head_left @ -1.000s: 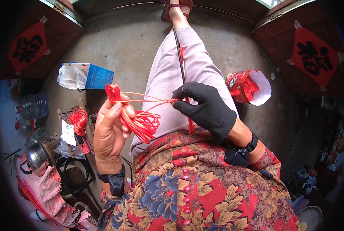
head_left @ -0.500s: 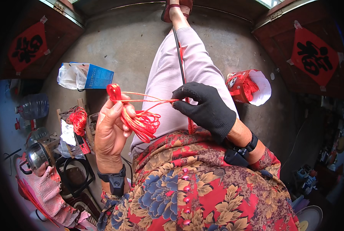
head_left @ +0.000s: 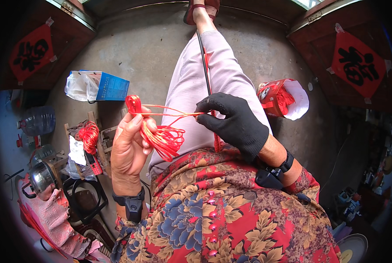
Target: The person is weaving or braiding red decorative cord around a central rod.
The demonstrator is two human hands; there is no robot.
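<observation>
red cord bundle (head_left: 167,142): above the lap, its lower loops fanned out, a tight loop standing at its top.
left hand (head_left: 132,142): bare, pinching the bundle where it narrows.
right hand (head_left: 235,125): black-gloved, right of the bundle, gripping the strands that run from it.
done: cord gathered into loops, strands drawn out between both hands.
left: most cord seems looped in the bundle; whether the strands are knotted is too small to tell.
second red coil (head_left: 89,136): left of the bundle, touched by neither hand.
edges: black rod (head_left: 204,61) right of the bundle, along the trousers (head_left: 182,90); flowered shirt (head_left: 182,219) just below it.
room: grey floor (head_left: 152,48) beyond the bundle; blue bag (head_left: 113,87) beyond and left, red bag (head_left: 271,105) well right.
</observation>
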